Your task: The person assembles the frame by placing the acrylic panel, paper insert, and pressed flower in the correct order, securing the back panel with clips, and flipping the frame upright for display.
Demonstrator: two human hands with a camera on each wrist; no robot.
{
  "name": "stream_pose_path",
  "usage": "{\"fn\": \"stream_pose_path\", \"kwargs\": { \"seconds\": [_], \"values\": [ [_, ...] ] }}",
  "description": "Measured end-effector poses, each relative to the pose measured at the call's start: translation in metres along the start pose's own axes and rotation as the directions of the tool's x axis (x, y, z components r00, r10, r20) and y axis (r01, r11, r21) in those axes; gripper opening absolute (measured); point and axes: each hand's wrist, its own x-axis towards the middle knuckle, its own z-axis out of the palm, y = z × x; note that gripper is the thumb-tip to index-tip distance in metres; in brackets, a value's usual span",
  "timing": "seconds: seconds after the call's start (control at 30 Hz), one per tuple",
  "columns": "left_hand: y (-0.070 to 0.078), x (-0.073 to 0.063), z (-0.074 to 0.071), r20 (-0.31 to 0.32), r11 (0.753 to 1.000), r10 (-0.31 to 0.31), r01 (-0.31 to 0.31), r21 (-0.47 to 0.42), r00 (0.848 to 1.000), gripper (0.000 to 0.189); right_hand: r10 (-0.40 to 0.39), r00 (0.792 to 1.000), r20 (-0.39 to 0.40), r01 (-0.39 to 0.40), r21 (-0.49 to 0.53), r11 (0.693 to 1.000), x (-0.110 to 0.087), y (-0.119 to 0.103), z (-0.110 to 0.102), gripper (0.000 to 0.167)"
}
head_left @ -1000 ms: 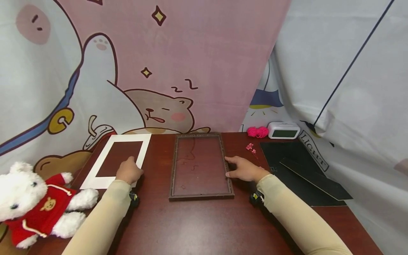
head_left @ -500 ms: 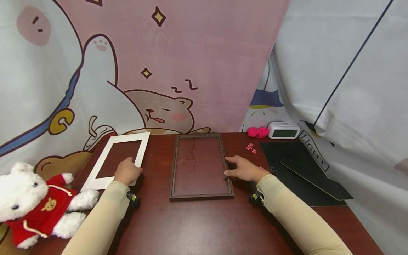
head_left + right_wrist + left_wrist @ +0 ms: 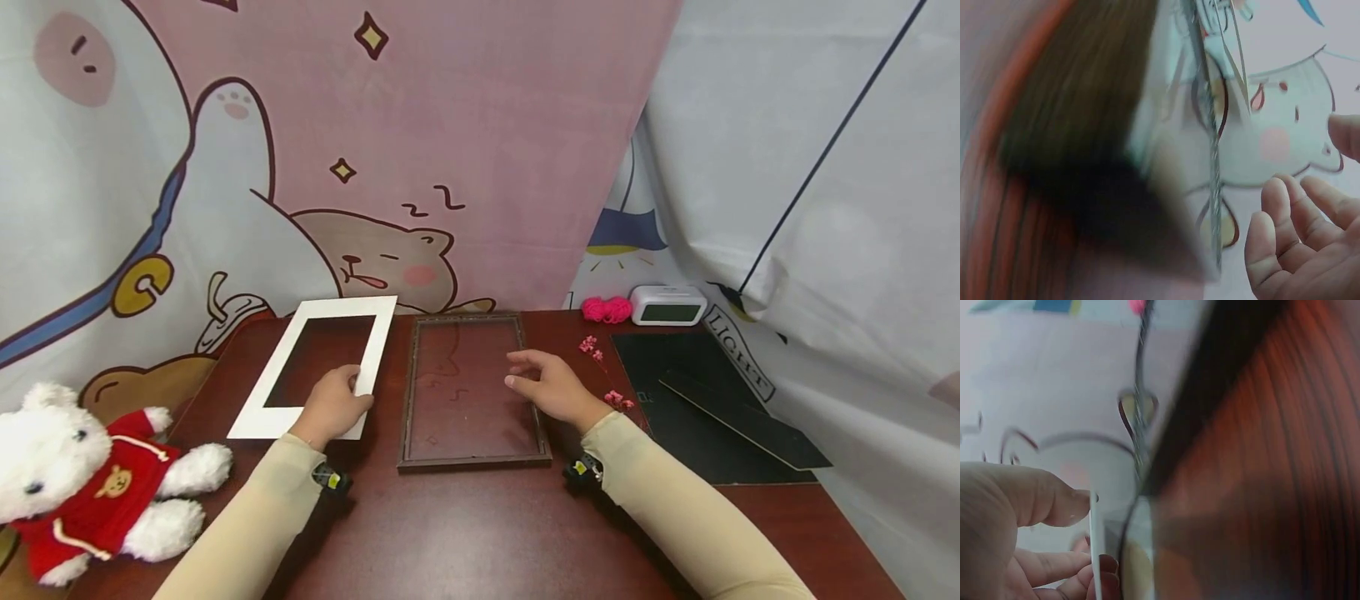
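Observation:
In the head view my left hand (image 3: 332,406) pinches the right border of a white picture mat (image 3: 283,353), which is lifted off the table. The left wrist view shows the thumb on one face of the mat's thin edge (image 3: 1095,544) and fingers on the other. A dark brown picture frame (image 3: 474,461) with a clear pane lies flat in the middle. Above its right side hovers my right hand (image 3: 555,388), fingers spread apart and holding nothing. In the right wrist view the right hand (image 3: 1310,244) is loosely curved beside the blurred frame.
A black backing board (image 3: 697,446) with a raised flap lies at the right. Behind it stand a white digital clock (image 3: 667,307) and pink yarn (image 3: 606,311). Pink flower sprigs (image 3: 591,348) lie between board and frame. A plush bear (image 3: 112,483) sits at the left.
My left hand has lifted the white mat and carried it right, towards the frame. My right hand has let go of the frame's right edge and moved left over the frame.

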Motion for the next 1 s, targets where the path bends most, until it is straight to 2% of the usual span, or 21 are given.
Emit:
{"fn": "stream_pose_path", "kwargs": {
  "seconds": [0.13,0.23,0.37,0.57,0.7,0.77,0.9,1.0],
  "values": [
    [0.025,-0.006,0.010,-0.003,0.997,0.065,-0.066,-0.047,0.998,0.062,-0.014,1.000,-0.001,0.014,0.138,0.990,0.001,-0.017,0.014,0.047],
    [0.043,-0.011,0.018,-0.004,0.992,0.102,-0.102,-0.069,0.995,0.060,0.006,1.000,0.013,-0.009,0.247,0.969,0.003,-0.027,0.025,0.050],
    [0.064,-0.019,0.031,0.000,0.986,0.128,-0.128,-0.105,0.992,0.058,0.047,0.999,0.023,-0.053,0.367,0.929,0.004,-0.039,0.042,0.055],
    [0.091,-0.028,0.046,0.018,0.970,0.196,-0.192,-0.148,0.980,0.059,0.113,0.993,0.030,-0.112,0.524,0.844,0.008,-0.051,0.061,0.067],
    [0.102,-0.031,0.053,0.023,0.955,0.251,-0.244,-0.166,0.968,0.057,0.146,0.989,-0.013,-0.112,0.576,0.810,0.009,-0.053,0.067,0.074],
    [0.106,-0.033,0.055,0.027,0.949,0.269,-0.260,-0.179,0.963,0.056,0.156,0.987,-0.041,-0.103,0.586,0.804,0.009,-0.054,0.069,0.076],
    [0.106,-0.033,0.055,0.041,0.953,0.265,-0.255,-0.165,0.963,0.062,0.174,0.982,-0.075,-0.100,0.574,0.813,0.008,-0.050,0.066,0.076],
    [0.097,-0.029,0.050,0.029,0.964,0.232,-0.226,-0.142,0.972,0.068,0.196,0.977,-0.084,-0.120,0.539,0.833,0.006,-0.044,0.060,0.072]
  ]
}}
